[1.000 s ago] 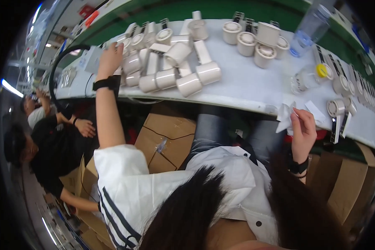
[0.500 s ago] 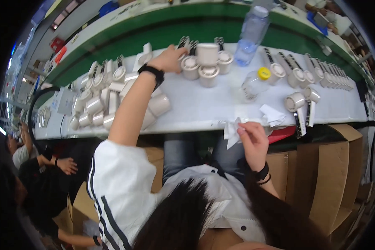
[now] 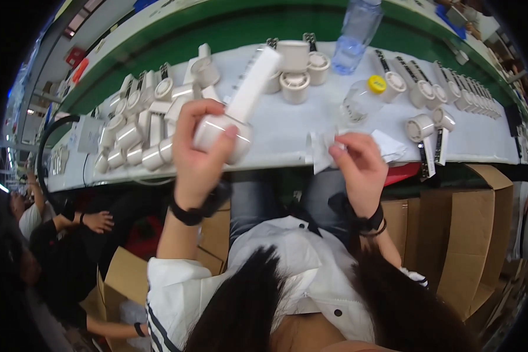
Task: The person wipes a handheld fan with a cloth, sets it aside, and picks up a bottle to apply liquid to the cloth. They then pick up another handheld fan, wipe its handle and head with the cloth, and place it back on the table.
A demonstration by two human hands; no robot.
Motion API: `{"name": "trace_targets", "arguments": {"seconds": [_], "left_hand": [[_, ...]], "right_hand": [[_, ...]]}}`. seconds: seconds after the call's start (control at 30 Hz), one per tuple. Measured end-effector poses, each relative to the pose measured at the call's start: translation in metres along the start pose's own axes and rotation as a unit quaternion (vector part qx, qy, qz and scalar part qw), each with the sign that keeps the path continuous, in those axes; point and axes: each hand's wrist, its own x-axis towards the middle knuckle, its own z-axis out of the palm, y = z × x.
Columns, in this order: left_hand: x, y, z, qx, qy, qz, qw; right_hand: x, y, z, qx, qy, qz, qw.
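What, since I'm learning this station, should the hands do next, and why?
Perhaps bring the white part toward the crumpled white sheet: the left hand grips the part by its round end, while the right hand pinches the sheet, and the part and sheet are apart.

The place looks like a factory assembly workshop. Near-identical white parts point(image 3: 128, 136) crowd the left of the long white worktable point(image 3: 481, 141), and more of the same kind stand in a neat row point(image 3: 464, 101) along its right. Open cardboard boxes point(image 3: 469, 252) sit below the worktable, a green panel point(image 3: 240, 38) runs behind it, and a co-worker in black point(image 3: 58, 240) is at its left.
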Motion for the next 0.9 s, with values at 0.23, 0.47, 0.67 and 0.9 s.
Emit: {"name": "trace_targets", "arguments": {"seconds": [0.23,0.47,0.67,0.9], "left_hand": [[-0.067,0.011,0.023,-0.079,0.026,-0.02,0.996],[-0.081,0.011,0.023,-0.132,0.026,0.037,0.99],[-0.084,0.019,0.023,-0.088,0.011,0.066,0.994],[-0.085,0.011,0.023,-0.133,0.022,0.023,0.991]], "right_hand": [[0.005,-0.027,0.045,-0.12,-0.142,-0.292,0.938],[-0.007,-0.027,0.04,-0.196,-0.023,-0.325,0.925],[0.007,-0.02,0.035,-0.227,0.091,-0.279,0.929],[-0.003,-0.025,0.036,-0.21,0.0,-0.319,0.924]]}}
